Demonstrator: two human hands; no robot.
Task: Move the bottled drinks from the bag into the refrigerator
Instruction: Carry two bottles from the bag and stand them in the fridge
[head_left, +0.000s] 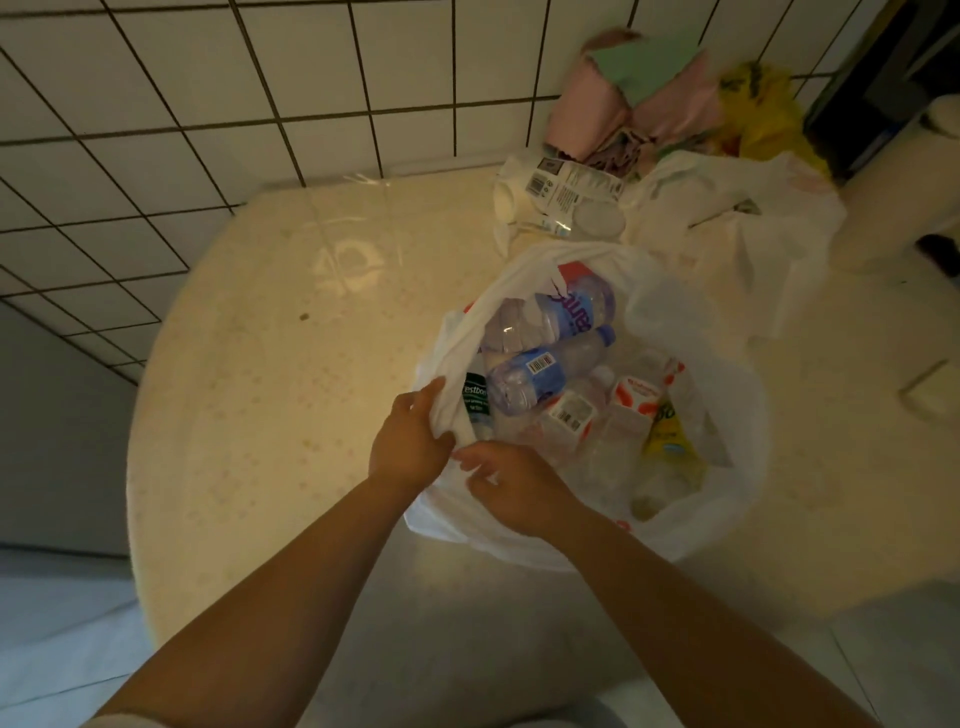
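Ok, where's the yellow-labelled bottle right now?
In the head view, the yellow-labelled bottle sits inside the white bag, on its right side, beside the red-and-white carton.

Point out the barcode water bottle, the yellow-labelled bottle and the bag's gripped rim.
barcode water bottle (540, 370): head view, blue label.
yellow-labelled bottle (667, 441): head view, yellow label.
white plastic bag (452, 410): head view, rim by left hand (410, 441).

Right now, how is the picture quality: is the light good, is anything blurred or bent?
Head view: the light is dim and yellowish, brightest on the table left of the bag; the wide lens bends the wall tiles into curves; the pink and green cloth pile at the top is smeared by blur; the bottles and both hands, left and right, are fairly sharp.
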